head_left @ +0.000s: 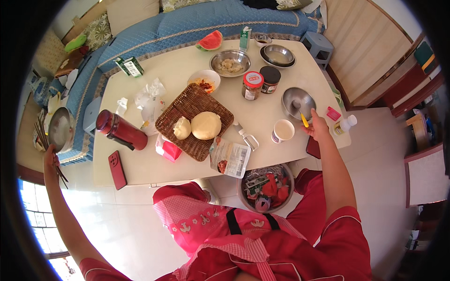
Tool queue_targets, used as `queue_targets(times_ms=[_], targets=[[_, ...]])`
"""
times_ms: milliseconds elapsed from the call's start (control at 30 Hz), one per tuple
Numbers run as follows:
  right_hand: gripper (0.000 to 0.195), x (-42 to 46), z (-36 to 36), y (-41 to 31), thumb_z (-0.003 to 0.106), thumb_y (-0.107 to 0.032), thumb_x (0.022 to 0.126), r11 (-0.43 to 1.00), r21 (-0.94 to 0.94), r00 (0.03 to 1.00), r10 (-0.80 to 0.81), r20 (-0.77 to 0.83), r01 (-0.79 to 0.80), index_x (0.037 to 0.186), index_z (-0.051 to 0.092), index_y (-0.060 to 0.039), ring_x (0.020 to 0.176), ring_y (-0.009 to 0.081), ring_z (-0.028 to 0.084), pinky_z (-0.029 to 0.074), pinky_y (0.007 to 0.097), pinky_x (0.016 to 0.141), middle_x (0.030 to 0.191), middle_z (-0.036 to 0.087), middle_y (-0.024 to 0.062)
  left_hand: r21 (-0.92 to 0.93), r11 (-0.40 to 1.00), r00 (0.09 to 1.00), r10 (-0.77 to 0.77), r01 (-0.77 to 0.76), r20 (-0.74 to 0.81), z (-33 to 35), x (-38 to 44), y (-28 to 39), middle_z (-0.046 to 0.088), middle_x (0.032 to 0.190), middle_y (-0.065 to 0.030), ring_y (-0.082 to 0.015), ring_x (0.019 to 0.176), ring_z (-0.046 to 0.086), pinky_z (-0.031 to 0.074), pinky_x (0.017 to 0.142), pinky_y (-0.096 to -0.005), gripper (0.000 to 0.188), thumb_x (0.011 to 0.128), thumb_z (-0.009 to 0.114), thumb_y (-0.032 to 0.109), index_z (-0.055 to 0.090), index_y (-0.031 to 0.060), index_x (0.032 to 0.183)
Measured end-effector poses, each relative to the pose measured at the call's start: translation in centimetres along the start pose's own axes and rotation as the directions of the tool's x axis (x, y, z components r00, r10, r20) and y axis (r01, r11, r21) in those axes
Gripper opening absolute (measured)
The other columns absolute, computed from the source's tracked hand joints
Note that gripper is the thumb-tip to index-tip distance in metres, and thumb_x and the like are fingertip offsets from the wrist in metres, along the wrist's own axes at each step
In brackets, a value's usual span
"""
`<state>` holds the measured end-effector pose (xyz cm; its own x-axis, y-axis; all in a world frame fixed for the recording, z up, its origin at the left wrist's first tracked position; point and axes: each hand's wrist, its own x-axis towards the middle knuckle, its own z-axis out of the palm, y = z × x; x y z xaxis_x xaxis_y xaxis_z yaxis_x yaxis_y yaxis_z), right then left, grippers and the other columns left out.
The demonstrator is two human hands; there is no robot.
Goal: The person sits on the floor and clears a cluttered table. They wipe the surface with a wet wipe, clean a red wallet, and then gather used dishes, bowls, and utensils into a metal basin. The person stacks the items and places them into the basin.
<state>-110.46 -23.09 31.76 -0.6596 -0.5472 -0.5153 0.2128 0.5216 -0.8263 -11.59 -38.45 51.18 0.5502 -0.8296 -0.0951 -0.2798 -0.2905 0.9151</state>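
Note:
My left hand (pixel 52 157), at the far left beyond the table, is closed on a metal bowl (pixel 60 129) tilted on its side and several dark chopsticks (pixel 42 135). At the table's right side my right hand (pixel 316 125) touches the near rim of a steel bowl (pixel 305 96); its fingers are beside the yellow handle of a spoon (pixel 304 120) that rests in the bowl. Whether they pinch the rim is hard to tell. Left of that hand stands a paper cup (pixel 283 130). A dark red phone (pixel 313 147) lies partly hidden under my wrist.
On the table (pixel 175 175) are a wicker basket (pixel 165 116) with buns, a red thermos (pixel 123 130), two jars (pixel 252 86), bowls of food (pixel 230 63), a watermelon piece (pixel 210 40), a phone (pixel 117 170) and a white bottle (pixel 345 124). A full waste bin (pixel 240 188) stands below the near edge.

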Motion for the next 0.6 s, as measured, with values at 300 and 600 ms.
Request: queue_targets(times_ms=[300, 600], targets=[[0.051, -18.4, -0.5, -1.3, 0.059, -0.037, 0.09, 0.849, 0.204, 0.735, -0.525, 0.429, 0.487, 0.125, 0.048, -0.0018, 0.065, 0.0106, 0.06, 0.042, 0.0217, 0.048, 0.09, 0.062, 0.0087, 0.266, 0.946, 0.932, 0.082, -0.184, 0.354, 17.0, -27.3, 13.1, 0.034, 0.047, 0.0065, -0.0064, 0.034, 0.032, 0.025, 0.031, -0.0251, 0.025, 0.078, 0.063, 0.028, 0.048, 0.0124, 0.064], [0.07, -23.9, -2.5, 1.7, 0.059, -0.043, 0.087, 0.934, 0.298, 0.707, -0.345, 0.617, 0.196, 0.134, 0.036, 0.003, 0.059, 0.0136, 0.059, 0.047, 0.0245, 0.046, 0.101, 0.059, 0.0168, 0.255, 0.948, 0.495, -0.13, -0.193, 0.859, 38.4, -49.2, 7.7, 0.041, 0.054, 0.0036, -0.0069, 0.041, 0.038, 0.029, 0.036, -0.0235, 0.017, 0.076, 0.066, 0.016, 0.055, 0.0036, 0.078]])
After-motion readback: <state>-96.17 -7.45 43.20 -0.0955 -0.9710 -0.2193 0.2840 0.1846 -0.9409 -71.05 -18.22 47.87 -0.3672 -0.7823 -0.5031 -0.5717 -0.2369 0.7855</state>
